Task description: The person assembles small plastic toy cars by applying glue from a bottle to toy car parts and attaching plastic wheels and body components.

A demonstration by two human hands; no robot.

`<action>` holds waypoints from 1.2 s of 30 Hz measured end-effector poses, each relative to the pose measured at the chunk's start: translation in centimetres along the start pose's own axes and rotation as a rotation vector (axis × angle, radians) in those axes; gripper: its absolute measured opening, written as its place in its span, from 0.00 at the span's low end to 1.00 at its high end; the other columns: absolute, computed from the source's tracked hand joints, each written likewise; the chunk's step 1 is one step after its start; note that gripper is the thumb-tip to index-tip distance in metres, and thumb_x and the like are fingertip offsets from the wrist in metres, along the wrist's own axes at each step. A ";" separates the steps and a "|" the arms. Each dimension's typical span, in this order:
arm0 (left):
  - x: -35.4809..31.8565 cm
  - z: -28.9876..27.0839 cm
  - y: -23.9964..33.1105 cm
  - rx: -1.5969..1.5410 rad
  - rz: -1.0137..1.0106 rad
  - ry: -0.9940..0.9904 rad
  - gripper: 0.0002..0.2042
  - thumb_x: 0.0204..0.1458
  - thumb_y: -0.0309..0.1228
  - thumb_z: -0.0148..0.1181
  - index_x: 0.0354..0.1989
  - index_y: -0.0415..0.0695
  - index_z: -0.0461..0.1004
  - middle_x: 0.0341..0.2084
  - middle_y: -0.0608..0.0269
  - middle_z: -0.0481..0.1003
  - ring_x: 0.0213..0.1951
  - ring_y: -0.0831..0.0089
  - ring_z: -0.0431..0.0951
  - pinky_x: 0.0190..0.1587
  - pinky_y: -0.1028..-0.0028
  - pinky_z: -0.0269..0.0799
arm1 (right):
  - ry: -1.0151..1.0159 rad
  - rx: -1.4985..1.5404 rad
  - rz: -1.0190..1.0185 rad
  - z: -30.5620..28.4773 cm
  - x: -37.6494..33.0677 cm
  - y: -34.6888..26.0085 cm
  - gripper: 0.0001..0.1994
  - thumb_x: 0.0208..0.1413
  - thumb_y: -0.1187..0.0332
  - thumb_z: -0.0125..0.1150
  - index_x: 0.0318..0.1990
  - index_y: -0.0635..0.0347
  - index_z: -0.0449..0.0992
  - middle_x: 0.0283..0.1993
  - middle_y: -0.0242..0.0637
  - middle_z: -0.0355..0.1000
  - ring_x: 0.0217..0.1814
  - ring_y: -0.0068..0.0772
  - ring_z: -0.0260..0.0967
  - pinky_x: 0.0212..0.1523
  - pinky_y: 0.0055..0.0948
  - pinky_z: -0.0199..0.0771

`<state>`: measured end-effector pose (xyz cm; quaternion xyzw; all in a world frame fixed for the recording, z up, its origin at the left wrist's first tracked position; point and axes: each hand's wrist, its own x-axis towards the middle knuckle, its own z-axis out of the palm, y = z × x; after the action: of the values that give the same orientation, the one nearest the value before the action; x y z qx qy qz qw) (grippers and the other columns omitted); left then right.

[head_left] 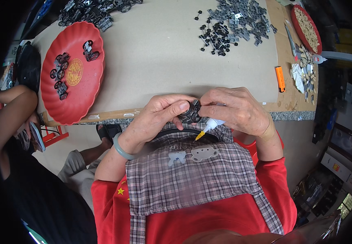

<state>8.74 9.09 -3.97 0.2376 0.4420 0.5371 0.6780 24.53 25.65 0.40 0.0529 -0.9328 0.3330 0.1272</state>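
My left hand (159, 116) and my right hand (237, 110) meet just in front of the table edge, both gripping a small black plastic wheeled part (190, 114). My right hand also holds a small white glue bottle (211, 125) with a yellow nozzle pointing down toward my checked apron. A pale green bangle (121, 149) circles my left wrist. Much of the black part is hidden by my fingers.
A red tray (72, 101) with several assembled black wheeled pieces sits at the left. A pile of grey and black small parts (233, 24) lies at the far middle. An orange lighter (280, 78), another red tray (306, 26) and a person (17, 122) at the left.
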 end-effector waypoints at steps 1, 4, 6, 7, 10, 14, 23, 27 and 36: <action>0.1 0.2 0.0 -0.026 -0.003 0.016 0.21 0.62 0.40 0.50 0.53 0.32 0.71 0.41 0.55 0.77 0.39 0.73 0.79 0.33 0.78 0.78 | -0.031 -0.015 0.021 0.0 -0.1 0.0 0.08 0.37 0.77 0.63 0.30 0.59 0.77 0.34 0.32 0.72 0.31 0.30 0.75 0.26 0.25 0.78; 0.1 0.9 0.1 -0.137 0.007 0.034 0.20 0.64 0.36 0.47 0.55 0.31 0.68 0.44 0.52 0.75 0.44 0.70 0.78 0.41 0.73 0.80 | -0.014 -0.055 0.032 -0.1 0.0 0.2 0.07 0.38 0.77 0.63 0.30 0.60 0.77 0.34 0.32 0.72 0.31 0.30 0.75 0.26 0.26 0.77; 0.1 0.8 0.2 -0.165 0.007 0.026 0.19 0.63 0.34 0.47 0.55 0.30 0.67 0.45 0.52 0.75 0.45 0.70 0.78 0.44 0.72 0.80 | -0.017 -0.098 0.015 -0.3 0.1 0.1 0.07 0.38 0.76 0.62 0.29 0.61 0.76 0.34 0.32 0.72 0.31 0.30 0.75 0.25 0.26 0.77; 0.1 0.8 0.2 -0.194 0.008 0.019 0.19 0.63 0.33 0.48 0.55 0.30 0.67 0.45 0.53 0.75 0.46 0.69 0.78 0.46 0.70 0.79 | -0.022 -0.140 -0.003 -0.4 0.2 0.0 0.07 0.39 0.75 0.62 0.29 0.61 0.76 0.34 0.31 0.71 0.31 0.29 0.74 0.25 0.26 0.77; 0.1 1.1 0.5 -0.129 -0.029 0.091 0.16 0.62 0.31 0.51 0.53 0.32 0.70 0.42 0.57 0.76 0.41 0.75 0.78 0.42 0.76 0.78 | -0.115 -0.215 -0.043 -0.6 0.6 -0.4 0.06 0.39 0.74 0.62 0.29 0.61 0.75 0.35 0.31 0.70 0.32 0.27 0.72 0.25 0.25 0.76; 0.4 1.2 0.0 -0.085 -0.023 0.152 0.16 0.59 0.35 0.58 0.47 0.34 0.75 0.36 0.60 0.77 0.38 0.79 0.77 0.40 0.79 0.76 | -0.152 -0.328 -0.073 -0.5 0.9 -1.2 0.05 0.37 0.75 0.62 0.24 0.60 0.71 0.32 0.30 0.65 0.31 0.23 0.69 0.29 0.24 0.77; 0.5 1.2 0.0 -0.071 0.005 0.216 0.12 0.57 0.32 0.59 0.42 0.35 0.78 0.27 0.67 0.75 0.26 0.86 0.67 0.29 0.85 0.64 | -0.097 -0.322 -0.138 -0.1 0.9 -1.1 0.05 0.38 0.75 0.62 0.25 0.60 0.72 0.31 0.30 0.65 0.30 0.24 0.68 0.28 0.23 0.76; 0.5 1.1 -0.4 -0.113 0.050 0.220 0.11 0.58 0.31 0.57 0.43 0.35 0.78 0.27 0.66 0.75 0.26 0.87 0.67 0.28 0.85 0.64 | -0.008 -0.089 -0.044 0.2 0.5 0.1 0.08 0.39 0.76 0.63 0.31 0.59 0.75 0.35 0.31 0.69 0.34 0.27 0.72 0.31 0.25 0.77; 0.4 1.3 0.0 -0.272 0.124 0.160 0.11 0.61 0.28 0.52 0.45 0.34 0.76 0.35 0.58 0.78 0.36 0.76 0.80 0.39 0.77 0.80 | 0.251 0.506 0.331 2.9 -0.6 0.8 0.09 0.46 0.75 0.67 0.37 0.58 0.78 0.38 0.33 0.72 0.39 0.27 0.72 0.38 0.26 0.75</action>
<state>9.89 9.66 -3.50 0.1270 0.4023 0.6501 0.6319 24.40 24.49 -2.41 -0.1112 -0.7935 0.5742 0.1683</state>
